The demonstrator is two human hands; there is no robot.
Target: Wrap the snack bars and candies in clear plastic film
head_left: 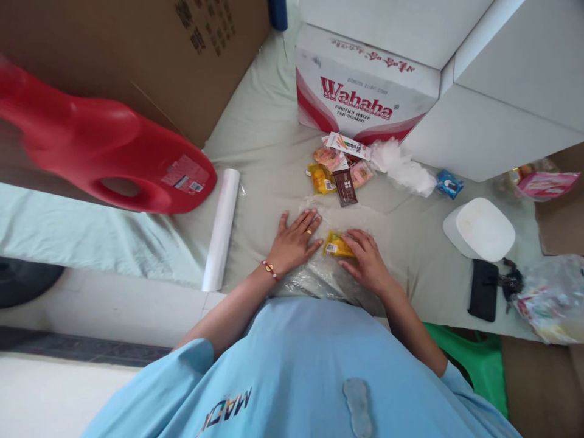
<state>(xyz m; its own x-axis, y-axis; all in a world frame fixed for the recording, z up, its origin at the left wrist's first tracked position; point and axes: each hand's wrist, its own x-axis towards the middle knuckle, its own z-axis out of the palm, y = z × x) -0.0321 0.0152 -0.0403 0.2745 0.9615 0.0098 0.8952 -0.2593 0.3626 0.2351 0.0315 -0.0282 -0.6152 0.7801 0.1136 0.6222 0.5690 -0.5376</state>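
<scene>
My left hand (296, 238) lies flat with fingers spread on a sheet of clear plastic film (314, 277), a bracelet on its wrist and a ring on one finger. Just right of it, a small yellow snack packet (335, 244) rests on the film. My right hand (367, 258) is curled over that packet's right end, hiding part of it. Farther back is a pile of wrapped snacks, among them a dark brown packet (345, 187), another yellow packet (321, 179) and a white packet (349, 146).
A white roll (221, 231) and a big red jug (114, 146) are at left. Behind stands a Wahaha carton (365, 91). Crumpled white plastic (404, 167) and a blue packet (449, 184) lie beyond the film. To the right are a white container (481, 228) and a black phone (483, 291).
</scene>
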